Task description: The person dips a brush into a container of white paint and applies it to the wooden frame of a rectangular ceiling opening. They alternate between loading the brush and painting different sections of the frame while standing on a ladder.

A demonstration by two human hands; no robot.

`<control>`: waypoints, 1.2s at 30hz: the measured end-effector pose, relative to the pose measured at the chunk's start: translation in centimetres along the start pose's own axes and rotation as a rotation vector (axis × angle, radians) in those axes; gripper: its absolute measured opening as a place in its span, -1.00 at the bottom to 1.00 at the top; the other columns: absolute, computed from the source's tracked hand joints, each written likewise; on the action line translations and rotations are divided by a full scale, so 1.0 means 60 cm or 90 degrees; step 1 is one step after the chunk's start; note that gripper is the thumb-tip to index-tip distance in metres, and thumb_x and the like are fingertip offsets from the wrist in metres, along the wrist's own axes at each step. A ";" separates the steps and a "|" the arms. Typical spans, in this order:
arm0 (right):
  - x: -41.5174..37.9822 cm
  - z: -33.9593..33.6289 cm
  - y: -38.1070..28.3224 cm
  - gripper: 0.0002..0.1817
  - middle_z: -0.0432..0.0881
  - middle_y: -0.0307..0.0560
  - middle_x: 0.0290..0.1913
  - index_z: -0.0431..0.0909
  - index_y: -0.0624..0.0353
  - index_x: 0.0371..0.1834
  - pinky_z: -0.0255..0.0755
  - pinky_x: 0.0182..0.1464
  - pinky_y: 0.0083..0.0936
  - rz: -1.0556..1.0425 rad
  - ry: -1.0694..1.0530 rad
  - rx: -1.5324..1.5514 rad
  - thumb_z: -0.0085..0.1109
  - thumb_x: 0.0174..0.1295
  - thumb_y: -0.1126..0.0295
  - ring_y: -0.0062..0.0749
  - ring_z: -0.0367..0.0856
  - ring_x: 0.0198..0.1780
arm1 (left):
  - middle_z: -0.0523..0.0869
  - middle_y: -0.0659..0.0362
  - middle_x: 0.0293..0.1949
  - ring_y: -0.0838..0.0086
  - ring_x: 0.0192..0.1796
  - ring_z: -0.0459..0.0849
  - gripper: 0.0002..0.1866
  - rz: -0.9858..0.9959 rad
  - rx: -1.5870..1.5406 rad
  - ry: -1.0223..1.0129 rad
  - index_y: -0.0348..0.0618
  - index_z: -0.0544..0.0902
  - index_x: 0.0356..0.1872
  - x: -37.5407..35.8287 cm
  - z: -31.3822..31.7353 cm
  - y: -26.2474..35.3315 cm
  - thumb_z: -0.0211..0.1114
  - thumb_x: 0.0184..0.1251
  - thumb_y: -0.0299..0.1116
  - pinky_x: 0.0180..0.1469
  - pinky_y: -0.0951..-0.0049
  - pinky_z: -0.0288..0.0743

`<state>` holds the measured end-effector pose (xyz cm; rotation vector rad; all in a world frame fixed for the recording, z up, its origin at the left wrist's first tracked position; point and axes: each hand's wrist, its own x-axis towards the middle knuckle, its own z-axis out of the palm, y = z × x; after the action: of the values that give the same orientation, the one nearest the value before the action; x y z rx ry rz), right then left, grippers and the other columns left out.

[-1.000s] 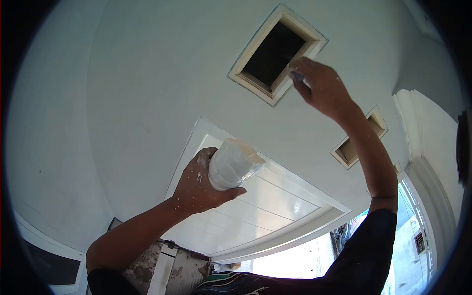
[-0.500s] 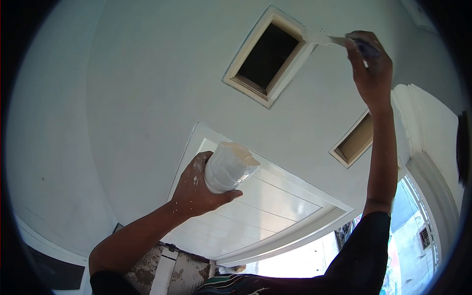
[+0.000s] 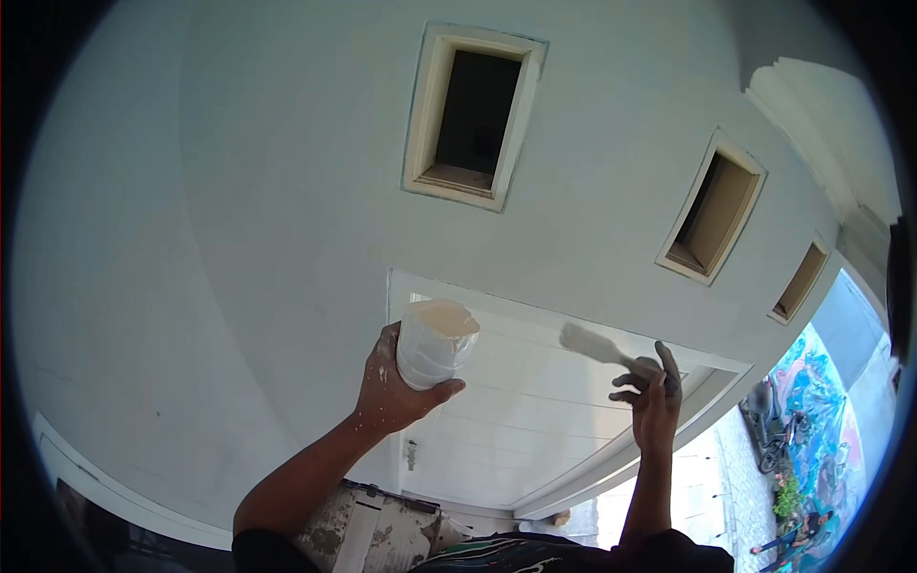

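Gripping a cloudy plastic cup (image 3: 435,355) in the left hand (image 3: 392,387), open end up and slightly tilted, with pale material inside. Holding a brush (image 3: 588,342) by its handle in the right hand (image 3: 657,396), some fingers spread, with the pale, blurred end pointing towards the cup but well apart from it. Above, in the pale wall (image 3: 296,172), three framed openings (image 3: 473,119); behind the cup and brush, a white door (image 3: 525,411).
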<state>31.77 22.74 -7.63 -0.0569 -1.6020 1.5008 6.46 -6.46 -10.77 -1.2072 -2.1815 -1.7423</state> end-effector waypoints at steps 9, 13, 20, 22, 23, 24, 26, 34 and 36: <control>-0.171 -0.061 0.219 -0.75 0.75 -0.06 0.13 0.60 0.14 0.18 0.75 0.16 -0.44 0.445 0.141 0.510 0.20 0.58 0.28 -0.24 0.75 0.20 | 0.65 -0.12 0.15 0.12 0.15 0.76 0.04 -0.012 0.025 0.015 -0.36 0.32 0.36 0.000 0.008 -0.018 0.79 -0.03 -0.08 0.21 0.11 0.70; -0.240 -0.033 0.254 -0.84 0.77 -0.15 -0.01 0.64 0.04 0.07 0.76 0.14 -0.44 0.535 0.164 0.652 0.20 0.58 0.27 -0.37 0.77 0.02 | 0.67 -0.08 0.12 0.15 0.14 0.76 -0.03 -0.001 0.025 0.025 -0.31 0.34 0.33 0.000 0.008 -0.016 0.77 -0.03 -0.15 0.21 0.12 0.69; -0.249 -0.013 0.276 -0.77 0.81 -0.16 -0.09 0.65 0.07 0.15 0.77 0.08 -0.50 0.544 0.167 0.863 0.15 0.59 0.27 -0.40 0.81 -0.08 | 0.66 -0.11 0.14 0.09 0.17 0.75 0.05 0.008 0.015 0.004 -0.35 0.34 0.35 0.001 0.006 -0.032 0.80 -0.07 -0.06 0.23 0.09 0.67; -0.231 -0.015 0.279 -0.71 0.80 -0.12 0.00 0.61 0.09 0.25 0.77 0.07 -0.50 0.565 0.174 0.847 0.13 0.60 0.25 -0.40 0.81 -0.08 | 0.64 -0.11 0.16 0.08 0.18 0.74 0.08 0.020 0.058 0.006 -0.35 0.33 0.36 -0.001 0.010 -0.041 0.81 -0.09 -0.04 0.24 0.08 0.67; -0.216 -0.016 0.281 -0.64 0.78 -0.08 0.09 0.56 0.10 0.35 0.77 0.07 -0.50 0.579 0.178 0.830 0.11 0.61 0.24 -0.39 0.82 -0.09 | 0.62 -0.11 0.18 0.07 0.20 0.73 0.10 0.040 0.099 0.007 -0.34 0.33 0.38 -0.002 0.012 -0.045 0.82 -0.11 -0.02 0.24 0.08 0.66; -0.201 -0.018 0.289 -0.53 0.73 -0.04 0.22 0.45 0.09 0.50 0.74 0.09 -0.48 0.562 0.112 0.878 0.08 0.62 0.21 -0.39 0.80 -0.02 | 0.62 -0.11 0.18 0.07 0.20 0.73 0.10 0.024 0.107 0.014 -0.34 0.33 0.38 -0.002 0.013 -0.050 0.82 -0.11 -0.02 0.24 0.08 0.66; -0.154 0.008 0.264 -0.50 0.74 -0.06 0.19 0.40 0.09 0.54 0.71 0.13 -0.45 0.548 0.102 0.891 0.08 0.62 0.21 -0.39 0.77 0.05 | 0.60 -0.11 0.20 0.07 0.23 0.71 0.12 0.072 0.119 0.012 -0.31 0.33 0.40 -0.002 0.017 -0.059 0.82 -0.12 -0.01 0.26 0.06 0.65; -0.028 0.048 0.286 -0.07 0.72 -0.15 0.13 -0.04 0.07 0.76 0.57 0.26 -0.37 0.426 -0.132 0.993 0.35 0.47 0.21 -0.45 0.61 0.33 | 0.62 -0.08 0.21 0.07 0.26 0.71 0.11 -0.070 0.043 -0.004 -0.27 0.28 0.42 -0.011 0.063 -0.026 0.81 -0.07 -0.06 0.28 0.03 0.63; -0.005 0.051 0.269 -0.03 0.72 -0.18 0.09 -0.10 0.11 0.76 0.62 0.21 -0.33 0.383 -0.190 0.858 0.36 0.46 0.22 -0.45 0.61 0.30 | 0.62 -0.09 0.22 0.06 0.26 0.71 0.12 -0.084 0.057 -0.020 -0.28 0.27 0.43 -0.026 0.075 -0.010 0.81 -0.07 -0.05 0.29 0.03 0.63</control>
<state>21.59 24.36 -20.41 0.4966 -0.4672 2.8773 8.90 -3.41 -13.60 -1.1007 -2.3806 -1.6614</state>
